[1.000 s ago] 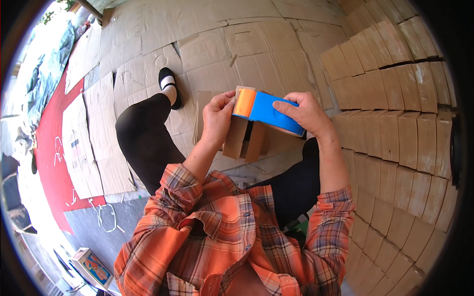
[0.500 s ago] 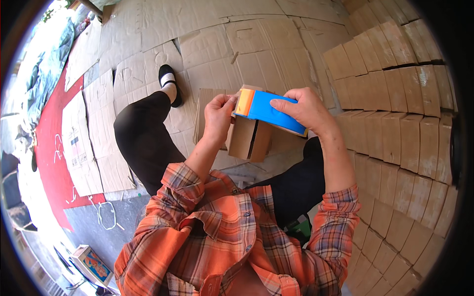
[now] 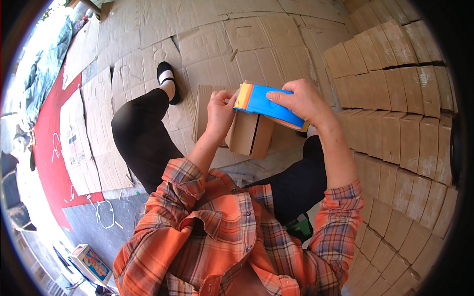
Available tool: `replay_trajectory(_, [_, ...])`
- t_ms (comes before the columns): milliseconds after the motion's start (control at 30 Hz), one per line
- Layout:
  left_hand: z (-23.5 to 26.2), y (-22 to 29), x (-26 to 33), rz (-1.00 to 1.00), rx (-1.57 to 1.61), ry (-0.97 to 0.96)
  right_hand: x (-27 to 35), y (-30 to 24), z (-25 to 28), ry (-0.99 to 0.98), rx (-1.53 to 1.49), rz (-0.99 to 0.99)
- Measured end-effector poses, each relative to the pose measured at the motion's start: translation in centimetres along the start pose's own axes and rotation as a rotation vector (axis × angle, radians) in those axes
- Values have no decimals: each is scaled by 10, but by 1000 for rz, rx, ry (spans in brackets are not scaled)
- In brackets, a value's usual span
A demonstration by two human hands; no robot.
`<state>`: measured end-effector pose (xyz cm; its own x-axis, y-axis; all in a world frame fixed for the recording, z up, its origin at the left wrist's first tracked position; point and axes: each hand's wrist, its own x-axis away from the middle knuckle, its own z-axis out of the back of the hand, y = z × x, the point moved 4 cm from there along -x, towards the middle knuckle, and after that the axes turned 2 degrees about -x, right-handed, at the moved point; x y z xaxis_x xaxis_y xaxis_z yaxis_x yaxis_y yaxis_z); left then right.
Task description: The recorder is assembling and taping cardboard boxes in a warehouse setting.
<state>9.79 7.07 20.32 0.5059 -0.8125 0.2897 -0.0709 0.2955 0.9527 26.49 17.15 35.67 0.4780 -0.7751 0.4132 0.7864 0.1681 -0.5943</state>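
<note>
My right hand (image 3: 305, 101) grips a blue tape dispenser (image 3: 264, 102) with an orange toothed front end, thumb lying along its side. At that front end, my left hand (image 3: 220, 112) has its fingers pinched together; what they hold, if anything, is too small to make out. Under the dispenser sits a small brown cardboard box (image 3: 243, 134), tilted between my knees, a dark gap running down its side. The dispenser hides the box's far part. Just behind my left hand, another piece of brown cardboard (image 3: 201, 108) shows partly.
Stacked small cardboard boxes (image 3: 387, 135) form a wall close on my right. Flattened cardboard sheets (image 3: 207, 49) cover the floor ahead. A red mat (image 3: 52, 148) and a small picture box (image 3: 93, 264) lie to the left, with a white cord (image 3: 105, 217) near them.
The dispenser has tilted slightly, its back end dropping a little relative to its front. My right hand has risen slightly. My left hand stays pinched at the dispenser's front end.
</note>
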Motion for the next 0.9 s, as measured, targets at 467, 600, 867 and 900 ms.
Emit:
replay_trajectory(467, [-6, 14, 22, -354, -8, 47, 6, 0, -1, 5, -31, -1])
replay_trajectory(600, [-4, 12, 26, -470, -146, -123, 5, 3, -1, 38, -31, 4])
replay_trajectory(867, [1, 22, 40, -528, -165, -178, 8, 1, 0, 20, -26, -62])
replay_trajectory(900, [3, 17, 38, -529, -168, -182, 7, 3, -1, 30, -26, -47])
